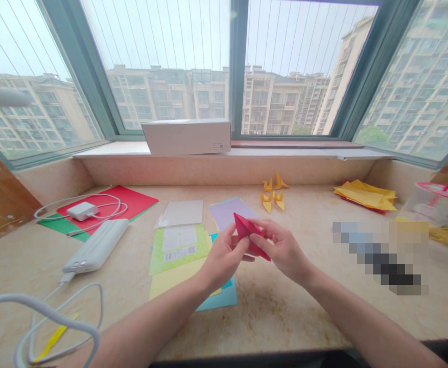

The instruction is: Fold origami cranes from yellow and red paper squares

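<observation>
A folded red paper point(245, 228) with a pointed top is held between both hands above the counter. My left hand point(226, 254) pinches its left side, thumb in front and fingers partly behind. On the other side, my right hand point(281, 248) grips the paper with its thumb on the front face and fingers at the upper right edge. Beneath and left of the hands lie a purple sheet point(229, 209), a green packet with a barcode point(204, 240), a pale yellow sheet point(170, 281) and a blue sheet point(219, 299). Several folded yellow paper birds point(273, 197) stand behind the hands.
Red sheets point(132, 199), a charger point(83, 210), a white power bank point(97, 245) and looped cables point(40, 301) are at left. Yellow papers point(365, 194) and a clear cup point(434, 204) sit at right. A white box point(187, 138) rests on the sill.
</observation>
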A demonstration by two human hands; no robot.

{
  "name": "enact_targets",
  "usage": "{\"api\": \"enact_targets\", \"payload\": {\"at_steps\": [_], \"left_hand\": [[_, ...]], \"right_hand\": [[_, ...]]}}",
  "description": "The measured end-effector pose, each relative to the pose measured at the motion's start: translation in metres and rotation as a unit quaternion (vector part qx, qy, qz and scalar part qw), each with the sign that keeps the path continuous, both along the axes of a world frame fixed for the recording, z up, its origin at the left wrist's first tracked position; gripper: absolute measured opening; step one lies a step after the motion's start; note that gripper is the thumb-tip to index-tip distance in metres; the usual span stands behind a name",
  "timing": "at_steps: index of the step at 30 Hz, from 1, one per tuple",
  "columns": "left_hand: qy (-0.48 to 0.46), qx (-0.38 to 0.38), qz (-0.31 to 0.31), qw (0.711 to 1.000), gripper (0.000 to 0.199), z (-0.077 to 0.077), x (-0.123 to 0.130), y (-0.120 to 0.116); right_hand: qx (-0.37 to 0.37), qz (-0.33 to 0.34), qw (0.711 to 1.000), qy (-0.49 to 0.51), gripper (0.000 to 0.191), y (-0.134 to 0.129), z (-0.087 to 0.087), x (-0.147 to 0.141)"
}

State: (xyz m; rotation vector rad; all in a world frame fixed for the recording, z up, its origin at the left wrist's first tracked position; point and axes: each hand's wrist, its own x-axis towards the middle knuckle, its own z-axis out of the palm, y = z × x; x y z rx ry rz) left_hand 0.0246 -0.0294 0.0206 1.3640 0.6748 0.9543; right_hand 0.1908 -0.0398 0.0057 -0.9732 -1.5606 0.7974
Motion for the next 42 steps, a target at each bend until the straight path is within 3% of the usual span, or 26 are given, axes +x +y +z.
{"api": "enact_targets", "payload": {"at_steps": [7, 10, 16, 19, 25, 31, 35, 42], "left_hand": [[0.023, 0.057, 0.025, 0.998, 0.038, 0.001, -0.005, 0.005], [0.027, 0.038, 0.043, 0.998, 0.037, 0.000, -0.006, 0.007], [-0.025, -0.020, 0.109, 0.993, 0.032, 0.004, -0.008, 0.010], [-0.048, -0.041, 0.097, 0.993, 0.032, 0.005, -0.009, 0.011], [-0.017, -0.060, 0.066, 0.996, 0.033, 0.008, -0.010, 0.011], [0.015, -0.058, 0.011, 0.998, 0.045, 0.009, -0.010, 0.010], [0.026, -0.044, -0.018, 0.999, 0.040, 0.006, -0.008, 0.009], [0.015, -0.045, -0.041, 0.998, 0.037, 0.002, -0.007, 0.010]], "right_hand": [[0.028, -0.004, 0.998, -0.048, 0.029, 0.000, 0.000, 0.008], [0.011, 0.019, 0.998, -0.066, 0.029, -0.001, 0.003, 0.011], [-0.108, 0.038, 0.993, 0.005, 0.056, 0.000, 0.010, 0.015], [-0.134, 0.042, 0.990, 0.020, 0.048, 0.002, 0.016, 0.020], [-0.080, -0.061, 0.990, 0.095, 0.030, 0.007, 0.024, 0.032], [-0.067, -0.020, 0.993, 0.094, 0.032, 0.005, 0.026, 0.032], [-0.069, 0.010, 0.993, 0.091, 0.036, 0.003, 0.025, 0.030], [-0.090, -0.025, 0.992, 0.089, 0.029, 0.003, 0.025, 0.032]]}}
